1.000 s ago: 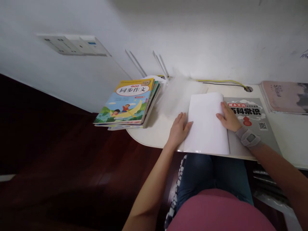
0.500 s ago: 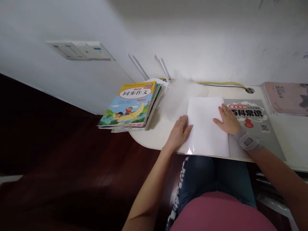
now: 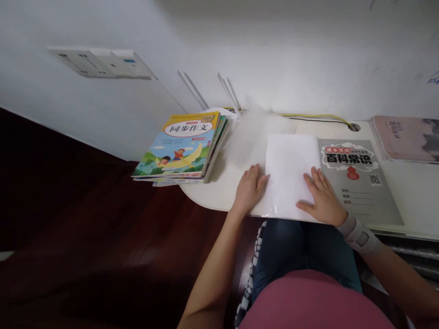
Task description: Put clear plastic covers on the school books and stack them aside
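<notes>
"So, how are the hands sitting?"

"The right grip (image 3: 320,198) is spreading wide and flat on the lower right of the white sheet (image 3: 290,167), and a grey wristband (image 3: 358,233) is circling that wrist."

"And the left grip (image 3: 249,189)?"

"It's lying palm down and loosely open just left of the sheet, thumb tip at the sheet's edge."

"Where's the sheet itself resting?"

"On the tabletop (image 3: 214,196), near the front, with glossy clear plastic (image 3: 272,206) showing at the sheet's lower left corner."

"What's lying to its right?"

"A grey book (image 3: 363,208) is lying flat right beside the sheet; whether they're overlapping, I can't tell. Well to the sheet's right, a pink book (image 3: 408,137) is resting."

"And to its left?"

"Translucent plastic (image 3: 252,135) is spreading behind and left of the sheet. Farther left, a pile of books (image 3: 181,146) is sitting, its colourful top cover facing up. Behind the sheet, a yellow cable (image 3: 313,115) is running along the wall (image 3: 291,59)."
</notes>
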A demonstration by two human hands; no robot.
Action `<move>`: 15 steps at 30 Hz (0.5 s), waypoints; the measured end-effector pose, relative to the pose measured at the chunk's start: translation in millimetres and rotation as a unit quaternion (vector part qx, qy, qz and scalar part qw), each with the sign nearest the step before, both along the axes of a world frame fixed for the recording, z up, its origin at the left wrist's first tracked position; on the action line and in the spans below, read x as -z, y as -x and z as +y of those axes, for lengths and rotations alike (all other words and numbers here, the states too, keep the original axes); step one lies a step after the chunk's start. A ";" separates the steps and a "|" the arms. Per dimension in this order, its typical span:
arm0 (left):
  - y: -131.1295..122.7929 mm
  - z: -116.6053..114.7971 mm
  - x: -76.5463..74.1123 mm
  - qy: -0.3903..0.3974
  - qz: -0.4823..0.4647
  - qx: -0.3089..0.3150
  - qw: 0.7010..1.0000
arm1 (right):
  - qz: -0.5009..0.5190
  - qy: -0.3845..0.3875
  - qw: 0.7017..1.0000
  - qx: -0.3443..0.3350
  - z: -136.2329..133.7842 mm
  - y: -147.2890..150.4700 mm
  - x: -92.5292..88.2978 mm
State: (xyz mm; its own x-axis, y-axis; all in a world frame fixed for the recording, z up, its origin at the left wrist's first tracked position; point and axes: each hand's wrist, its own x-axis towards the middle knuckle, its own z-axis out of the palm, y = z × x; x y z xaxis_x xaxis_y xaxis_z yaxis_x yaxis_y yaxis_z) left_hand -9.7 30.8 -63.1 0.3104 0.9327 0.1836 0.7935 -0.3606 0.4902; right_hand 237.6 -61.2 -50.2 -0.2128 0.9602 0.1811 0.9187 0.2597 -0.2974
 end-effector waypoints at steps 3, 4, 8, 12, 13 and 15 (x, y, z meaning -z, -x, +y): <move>-0.1 0.2 0.9 0.000 0.001 0.000 1.000 | -0.030 -0.004 0.999 -0.013 0.6 3.4 1.2; 0.1 0.2 1.3 0.002 0.000 -0.001 1.000 | -0.040 -0.004 0.999 -0.022 1.8 3.6 1.8; 1.0 -0.2 1.8 0.005 -0.017 -0.009 1.000 | -0.045 -0.008 0.998 -0.045 4.0 0.9 3.2; 0.6 -0.6 1.6 0.011 -0.025 -0.013 1.000 | -0.006 -0.017 1.000 0.008 5.8 -1.0 4.2; 0.3 -0.5 1.7 0.012 -0.025 -0.012 1.000 | 0.001 -0.018 0.999 0.027 6.5 0.2 5.2; -0.3 -0.4 2.0 0.009 -0.024 -0.010 1.000 | 0.001 -0.022 0.999 0.044 7.1 4.9 7.8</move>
